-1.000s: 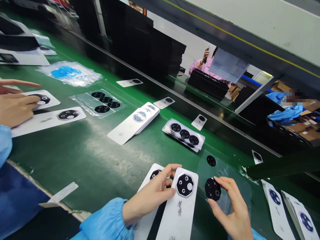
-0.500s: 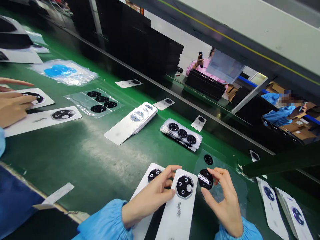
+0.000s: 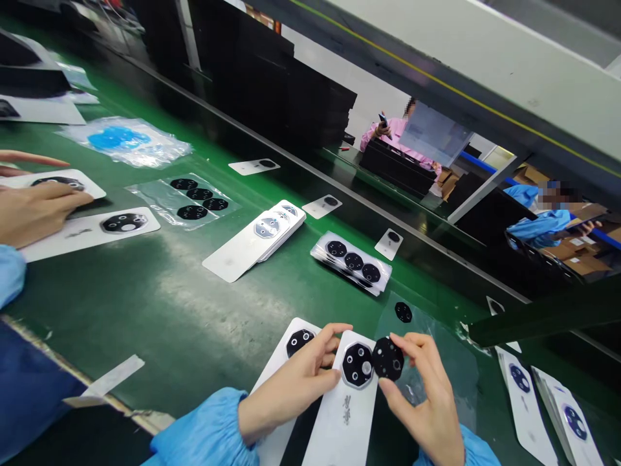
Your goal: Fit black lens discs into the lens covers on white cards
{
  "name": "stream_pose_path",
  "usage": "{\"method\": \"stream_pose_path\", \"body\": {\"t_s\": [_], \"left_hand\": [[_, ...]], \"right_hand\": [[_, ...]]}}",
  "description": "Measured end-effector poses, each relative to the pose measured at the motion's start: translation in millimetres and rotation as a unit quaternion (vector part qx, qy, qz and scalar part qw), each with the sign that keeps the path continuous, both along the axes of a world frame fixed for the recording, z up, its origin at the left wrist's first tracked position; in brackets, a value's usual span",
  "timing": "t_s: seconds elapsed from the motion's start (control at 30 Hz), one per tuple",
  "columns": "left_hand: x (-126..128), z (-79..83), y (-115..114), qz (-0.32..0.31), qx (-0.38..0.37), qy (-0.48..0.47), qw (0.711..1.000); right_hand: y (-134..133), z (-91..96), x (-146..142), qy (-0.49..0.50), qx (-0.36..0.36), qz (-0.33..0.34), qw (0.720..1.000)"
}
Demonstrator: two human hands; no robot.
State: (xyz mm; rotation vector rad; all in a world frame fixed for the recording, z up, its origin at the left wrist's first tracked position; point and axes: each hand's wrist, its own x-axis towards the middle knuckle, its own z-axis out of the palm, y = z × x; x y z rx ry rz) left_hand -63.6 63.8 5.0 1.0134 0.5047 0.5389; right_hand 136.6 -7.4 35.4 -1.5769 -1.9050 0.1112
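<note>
My left hand (image 3: 295,378) grips a white phone back panel (image 3: 342,421), its thumb at the panel's left edge and its fingers at the top. The panel bears a black octagonal camera area with several rings and dark lettering below. Between thumb and fingers of my right hand (image 3: 427,382) is a black octagonal camera sticker (image 3: 389,359), tilted over the panel's right edge beside the camera area. Partly behind my left hand lies another white panel (image 3: 279,362). A clear film sheet (image 3: 436,343) carrying one black octagon (image 3: 403,312) lies past my right hand.
Stacked white panels (image 3: 235,252) and a pile of sticker sheets (image 3: 352,262) lie ahead. More panels (image 3: 526,408) are at right, near a dark green post (image 3: 543,314). A co-worker's hand (image 3: 39,210) rests on a panel at left. A dark moving belt (image 3: 286,162) carries several panels.
My right hand has brought the black sticker left, from beside the panel to over its right edge. My left hand keeps its hold. The co-worker's hand at left has shifted right.
</note>
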Motion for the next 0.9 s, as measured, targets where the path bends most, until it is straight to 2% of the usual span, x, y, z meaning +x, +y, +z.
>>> {"method": "stream_pose_path", "body": {"t_s": [0.1, 0.17, 0.47, 0.9], "left_hand": [[0, 0.5, -1, -0.004, -0.002, -0.005, 1.0], [1, 0.9, -2, -0.007, -0.004, -0.006, 1.0], [-1, 6.0, -2, -0.012, -0.003, 0.003, 1.0], [-2, 9.7, -3, -0.017, -0.017, 0.001, 1.0]], "right_hand": [[-2, -4.0, -8, -0.022, -0.014, 0.057, 0.998], [-2, -6.7, -11, -0.042, -0.022, 0.071, 0.996], [0, -8.3, -12, -0.062, -0.046, 0.079, 0.994], [2, -5.2, -18, -0.05, -0.028, 0.083, 0.995]]}}
